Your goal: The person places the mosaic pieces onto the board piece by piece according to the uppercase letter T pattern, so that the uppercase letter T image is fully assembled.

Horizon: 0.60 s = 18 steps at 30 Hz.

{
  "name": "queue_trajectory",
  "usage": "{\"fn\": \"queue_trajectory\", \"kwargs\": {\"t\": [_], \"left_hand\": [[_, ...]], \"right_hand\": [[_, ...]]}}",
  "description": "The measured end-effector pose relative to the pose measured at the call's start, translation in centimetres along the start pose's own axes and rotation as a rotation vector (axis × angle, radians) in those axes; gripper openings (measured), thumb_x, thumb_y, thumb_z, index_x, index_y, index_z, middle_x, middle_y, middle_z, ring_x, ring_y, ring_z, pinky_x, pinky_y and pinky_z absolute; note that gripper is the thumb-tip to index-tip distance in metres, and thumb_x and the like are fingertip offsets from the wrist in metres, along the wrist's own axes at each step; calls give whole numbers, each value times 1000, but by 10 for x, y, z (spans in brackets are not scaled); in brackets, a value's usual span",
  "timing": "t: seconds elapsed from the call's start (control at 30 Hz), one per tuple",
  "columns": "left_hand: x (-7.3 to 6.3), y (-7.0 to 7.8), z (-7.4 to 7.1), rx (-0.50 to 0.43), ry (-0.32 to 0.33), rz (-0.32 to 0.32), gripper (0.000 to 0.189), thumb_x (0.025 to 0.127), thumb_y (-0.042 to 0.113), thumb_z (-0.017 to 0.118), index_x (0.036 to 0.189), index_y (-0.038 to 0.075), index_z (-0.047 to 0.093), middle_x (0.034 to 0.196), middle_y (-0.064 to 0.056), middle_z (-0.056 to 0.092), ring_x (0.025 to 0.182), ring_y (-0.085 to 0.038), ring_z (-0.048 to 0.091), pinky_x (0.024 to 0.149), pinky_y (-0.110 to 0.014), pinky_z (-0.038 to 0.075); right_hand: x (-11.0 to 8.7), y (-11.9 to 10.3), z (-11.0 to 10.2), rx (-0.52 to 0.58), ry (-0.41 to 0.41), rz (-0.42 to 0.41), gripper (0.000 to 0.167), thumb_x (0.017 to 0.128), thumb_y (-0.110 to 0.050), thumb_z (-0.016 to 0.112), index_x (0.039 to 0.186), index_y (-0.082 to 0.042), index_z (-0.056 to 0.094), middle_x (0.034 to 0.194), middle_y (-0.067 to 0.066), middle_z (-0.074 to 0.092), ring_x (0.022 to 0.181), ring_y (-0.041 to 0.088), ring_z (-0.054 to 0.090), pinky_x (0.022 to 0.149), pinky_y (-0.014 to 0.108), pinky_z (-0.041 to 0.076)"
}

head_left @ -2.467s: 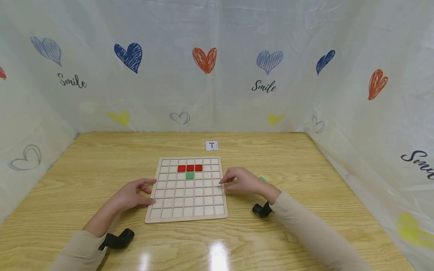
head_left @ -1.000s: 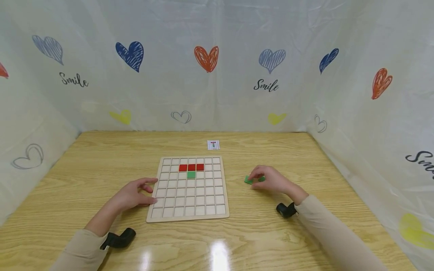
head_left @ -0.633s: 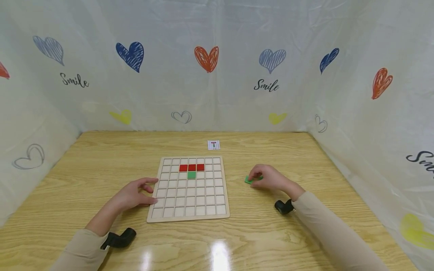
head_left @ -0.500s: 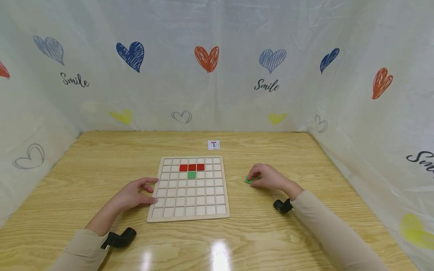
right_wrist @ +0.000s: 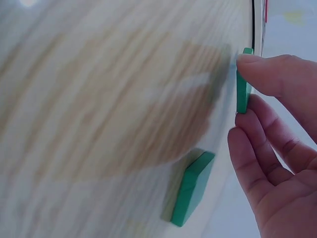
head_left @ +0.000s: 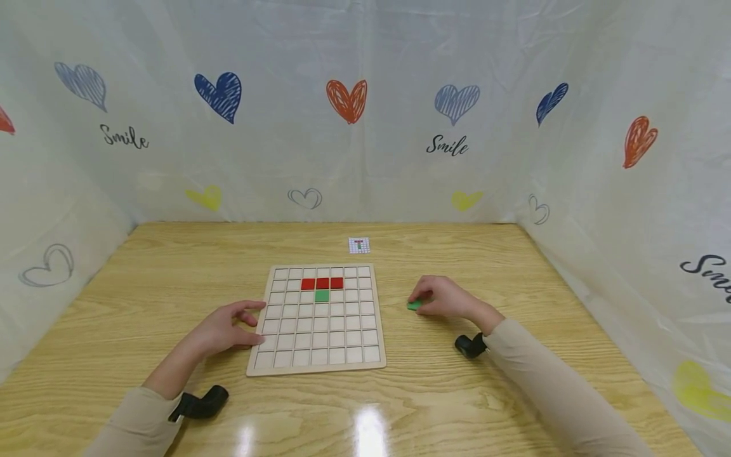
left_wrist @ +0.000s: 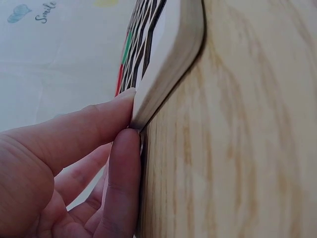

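A wooden grid board lies on the table, with three red tiles in a row and one green tile under the middle one. My left hand rests at the board's left edge. In the left wrist view the thumb tip touches the rim, a finger close below it. To the board's right, my right hand pinches another green tile between thumb and fingers. A further green tile lies on the table in the right wrist view, hidden behind the hand in the head view.
Beyond the board lies a small card printed with a grid and a T pattern. Each wrist carries a black camera mount. A white curtain with hearts encloses the table on the far side and both sides.
My right hand left the board's right edge, reached the green tiles and took hold of one. It has since shifted slightly left with it. My left hand has stayed put.
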<state>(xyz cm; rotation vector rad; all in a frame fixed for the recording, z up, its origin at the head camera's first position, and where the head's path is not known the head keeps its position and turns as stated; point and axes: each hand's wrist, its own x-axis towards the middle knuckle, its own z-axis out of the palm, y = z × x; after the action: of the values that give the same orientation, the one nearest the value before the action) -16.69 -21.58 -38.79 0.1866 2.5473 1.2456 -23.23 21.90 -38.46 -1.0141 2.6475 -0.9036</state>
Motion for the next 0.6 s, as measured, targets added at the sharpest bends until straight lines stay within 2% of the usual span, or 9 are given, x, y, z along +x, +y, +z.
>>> {"fn": "queue_trajectory", "kwargs": {"t": [0.33, 0.6], "left_hand": [[-1, 3, 1, 5, 6, -10, 71, 73, 16, 80, 132, -3, 45, 95, -10, 53, 78, -21, 47, 66, -31, 40], [-2, 5, 0, 1, 2, -16, 71, 74, 15, 79, 134, -3, 44, 96, -10, 53, 78, -21, 47, 65, -32, 40]], "right_hand": [[7, -11, 2, 15, 16, 8, 16, 79, -4, 73, 95, -5, 72, 90, 0, 59, 84, 15, 57, 74, 30, 50], [14, -15, 5, 14, 9, -38, 16, 79, -3, 72, 95, -4, 72, 91, 0, 60, 83, 14, 57, 75, 30, 48]]}}
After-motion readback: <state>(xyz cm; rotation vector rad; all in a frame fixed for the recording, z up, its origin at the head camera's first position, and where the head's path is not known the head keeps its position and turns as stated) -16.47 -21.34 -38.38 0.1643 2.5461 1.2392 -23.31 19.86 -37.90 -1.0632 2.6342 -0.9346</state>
